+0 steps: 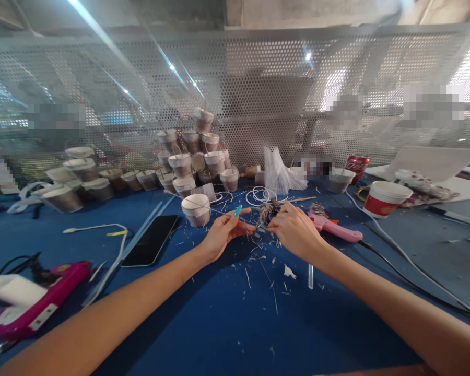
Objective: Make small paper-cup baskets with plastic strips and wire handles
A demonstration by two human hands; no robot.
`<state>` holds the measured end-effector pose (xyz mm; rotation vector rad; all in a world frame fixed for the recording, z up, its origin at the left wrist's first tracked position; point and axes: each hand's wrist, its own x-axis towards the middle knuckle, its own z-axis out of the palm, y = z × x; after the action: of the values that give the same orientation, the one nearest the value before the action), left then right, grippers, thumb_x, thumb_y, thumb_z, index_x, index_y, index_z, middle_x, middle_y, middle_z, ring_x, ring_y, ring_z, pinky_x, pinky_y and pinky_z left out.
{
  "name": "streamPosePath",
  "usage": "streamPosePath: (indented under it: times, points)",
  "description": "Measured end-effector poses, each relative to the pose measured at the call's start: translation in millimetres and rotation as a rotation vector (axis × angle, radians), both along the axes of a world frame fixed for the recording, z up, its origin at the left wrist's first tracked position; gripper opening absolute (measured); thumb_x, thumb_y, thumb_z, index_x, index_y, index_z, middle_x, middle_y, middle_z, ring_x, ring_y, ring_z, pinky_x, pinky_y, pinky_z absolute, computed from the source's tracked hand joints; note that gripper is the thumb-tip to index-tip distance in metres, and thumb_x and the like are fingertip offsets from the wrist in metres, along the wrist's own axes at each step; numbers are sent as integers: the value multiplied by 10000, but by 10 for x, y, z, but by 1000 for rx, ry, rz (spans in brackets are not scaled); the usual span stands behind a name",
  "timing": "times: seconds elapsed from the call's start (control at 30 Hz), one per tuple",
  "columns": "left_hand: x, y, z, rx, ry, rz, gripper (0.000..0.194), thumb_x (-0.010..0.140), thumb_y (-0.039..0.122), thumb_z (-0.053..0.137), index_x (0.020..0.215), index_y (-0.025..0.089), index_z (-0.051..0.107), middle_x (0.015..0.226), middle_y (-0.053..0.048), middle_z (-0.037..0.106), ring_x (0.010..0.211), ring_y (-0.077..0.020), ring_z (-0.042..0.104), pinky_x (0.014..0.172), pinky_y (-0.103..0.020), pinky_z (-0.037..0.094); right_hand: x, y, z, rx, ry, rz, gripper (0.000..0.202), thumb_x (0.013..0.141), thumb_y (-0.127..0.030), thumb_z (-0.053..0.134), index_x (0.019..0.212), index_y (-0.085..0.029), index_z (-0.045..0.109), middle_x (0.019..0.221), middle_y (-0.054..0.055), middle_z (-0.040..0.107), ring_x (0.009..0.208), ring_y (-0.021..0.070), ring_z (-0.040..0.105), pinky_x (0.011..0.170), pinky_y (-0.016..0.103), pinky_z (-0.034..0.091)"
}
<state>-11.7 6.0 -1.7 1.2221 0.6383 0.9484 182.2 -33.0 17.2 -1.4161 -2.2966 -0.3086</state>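
Observation:
My left hand is closed loosely, thumb raised, with a thin twine-like strand running into its fingers. Just to its right, my right hand pinches, its fingertips at what looks like the same strand; the exact grip is hard to see. Behind the fingers lies a tangled clump of brownish fibre, partly hidden. A small white-rimmed pot stands beyond my left hand. By my right wrist rests a pink glue gun. Scraps and fibre bits litter the blue table below both hands.
Stacked small pots stand at the back, near white cord loops and clear sticks. A phone and magenta power strip lie left. At right are a red-white cup, a soda can and cables.

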Motion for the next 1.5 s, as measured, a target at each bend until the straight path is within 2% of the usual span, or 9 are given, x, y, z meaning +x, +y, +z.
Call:
streamPosePath:
  times: [0.3,0.9,1.17,1.4,1.5]
  points:
    - [11,-6,-1,8,19,-13,329,814,342,508,1069,142,566,761,-74,708,760,-157,644,803,-306,442,-31,-49,22,13,83,-97,215,761,-136,492,617,-215,630,616,33,613,791,195,469,666,318,305]
    - [11,8,-21,21,37,-31,329,805,352,520,1060,150,570,777,-79,707,759,-165,646,828,-334,432,-32,-82,34,106,139,-171,217,762,-194,536,555,-208,603,615,34,594,799,196,465,759,378,233]
    - [14,-5,9,24,44,-22,346,797,365,527,1051,135,576,771,-85,706,761,-177,645,827,-343,430,-52,-98,51,123,158,-154,214,753,-214,558,540,-200,566,609,10,587,801,185,449,794,375,213]
    - [18,0,4,17,48,-7,337,797,363,527,1049,145,578,762,-80,707,750,-174,645,799,-328,443,-50,-75,2,129,93,-143,147,780,-203,505,664,-218,594,692,7,628,839,204,422,768,368,204]
    - [17,2,0,23,46,-14,336,800,363,524,1052,148,578,771,-80,707,751,-170,644,795,-320,443,-49,-72,-15,115,66,-142,155,773,-201,516,645,-220,602,695,14,626,848,214,408,754,367,199]
